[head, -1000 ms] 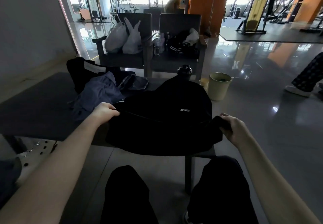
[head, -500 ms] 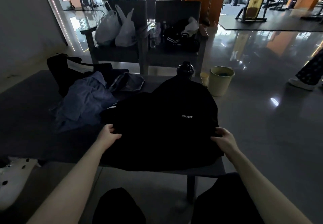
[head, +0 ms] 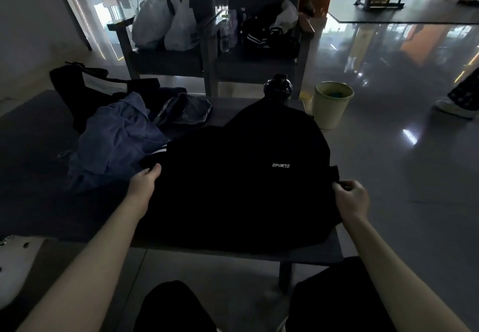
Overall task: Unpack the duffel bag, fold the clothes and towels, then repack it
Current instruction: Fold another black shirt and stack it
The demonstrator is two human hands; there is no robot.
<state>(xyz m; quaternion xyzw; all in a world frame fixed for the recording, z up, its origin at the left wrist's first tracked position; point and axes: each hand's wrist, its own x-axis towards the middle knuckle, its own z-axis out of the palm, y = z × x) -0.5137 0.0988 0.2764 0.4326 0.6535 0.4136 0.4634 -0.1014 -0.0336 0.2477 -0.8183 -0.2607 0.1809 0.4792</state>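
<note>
A black garment (head: 233, 181) with a small white "SPORTS" print lies spread on the dark low table (head: 31, 150) in front of me. My left hand (head: 143, 182) grips its left edge. My right hand (head: 351, 196) pinches its right edge near the table's right end. A crumpled blue garment (head: 116, 139) and a darker striped piece (head: 186, 110) lie to the left of it. Behind them, at the far left of the table, sits the black duffel bag (head: 75, 82).
A black bottle (head: 277, 87) stands at the table's far edge. A pale bin (head: 331, 104) stands on the floor to the right. Two chairs behind hold white plastic bags (head: 166, 20) and dark clothes (head: 267, 33). Someone's foot (head: 456, 106) shows far right.
Both hands have moved down and slightly apart along the black garment's sides, laying it flatter on the table. My view has tilted closer and lower.
</note>
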